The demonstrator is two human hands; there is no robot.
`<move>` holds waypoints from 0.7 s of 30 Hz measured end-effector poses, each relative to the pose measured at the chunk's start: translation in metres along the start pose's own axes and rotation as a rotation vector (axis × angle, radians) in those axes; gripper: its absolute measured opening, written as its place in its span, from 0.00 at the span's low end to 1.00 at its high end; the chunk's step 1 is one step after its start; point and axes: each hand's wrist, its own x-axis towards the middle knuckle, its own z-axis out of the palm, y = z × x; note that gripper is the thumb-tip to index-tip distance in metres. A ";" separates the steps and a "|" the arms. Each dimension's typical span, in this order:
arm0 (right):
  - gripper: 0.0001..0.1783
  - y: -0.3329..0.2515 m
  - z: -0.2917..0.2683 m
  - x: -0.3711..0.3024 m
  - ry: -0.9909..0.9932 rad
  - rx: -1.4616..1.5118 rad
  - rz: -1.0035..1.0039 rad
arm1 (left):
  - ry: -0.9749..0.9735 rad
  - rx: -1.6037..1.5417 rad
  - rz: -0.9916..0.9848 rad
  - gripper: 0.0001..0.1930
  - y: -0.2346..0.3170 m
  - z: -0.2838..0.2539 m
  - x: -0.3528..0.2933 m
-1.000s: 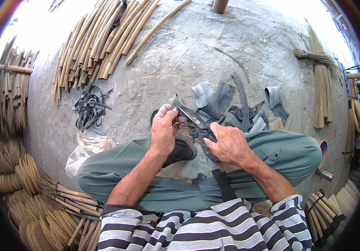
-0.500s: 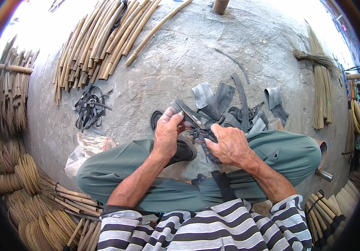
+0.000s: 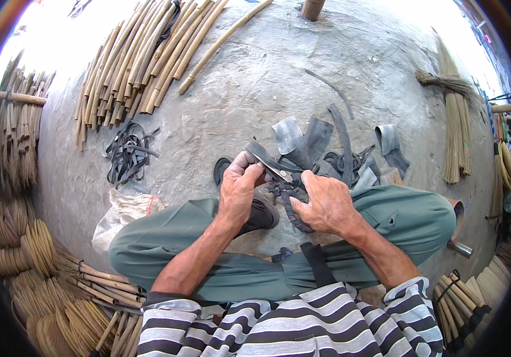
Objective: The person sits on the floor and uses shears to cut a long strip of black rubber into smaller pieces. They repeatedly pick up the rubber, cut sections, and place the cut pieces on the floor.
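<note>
**Rubber strip held over the knees**

The left hand (image 3: 239,189) pinched one end of a black rubber strip (image 3: 269,161); the right hand (image 3: 325,203) closed on its tangled lower part. Cut strips (image 3: 126,152) lay on the concrete floor (image 3: 249,89); uncut tube pieces (image 3: 303,138) remained beyond.

The left hand (image 3: 240,189) sits slightly higher and closer to the right hand (image 3: 325,202) than a second ago, and the black rubber strip (image 3: 266,159) between them tilts up further.
</note>
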 end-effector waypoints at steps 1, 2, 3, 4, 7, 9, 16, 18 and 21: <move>0.25 -0.001 -0.002 0.000 -0.039 0.016 0.027 | 0.001 -0.008 -0.010 0.07 0.000 -0.001 0.001; 0.25 -0.001 -0.003 -0.001 -0.078 0.031 0.056 | 0.018 -0.002 -0.030 0.07 0.001 -0.002 0.001; 0.25 -0.001 -0.003 -0.001 -0.068 0.032 0.036 | 0.030 0.002 -0.047 0.06 0.001 -0.003 0.002; 0.25 0.000 -0.002 -0.001 -0.057 0.033 0.016 | 0.043 0.014 -0.076 0.06 0.002 -0.004 0.003; 0.24 0.003 0.005 0.001 -0.058 0.049 0.019 | 0.109 -0.112 -0.091 0.04 0.005 -0.008 0.007; 0.25 0.005 0.010 0.001 0.013 0.016 -0.037 | 0.120 -0.105 -0.086 0.03 0.006 -0.009 0.007; 0.27 0.007 0.010 -0.001 0.155 -0.054 -0.133 | 0.020 0.010 0.018 0.04 -0.001 0.006 -0.003; 0.26 0.005 0.008 -0.001 0.082 -0.016 -0.071 | 0.029 -0.013 -0.016 0.04 0.001 0.006 -0.002; 0.26 0.002 0.005 -0.001 -0.038 0.039 0.020 | 0.028 -0.030 -0.043 0.04 0.004 0.004 -0.002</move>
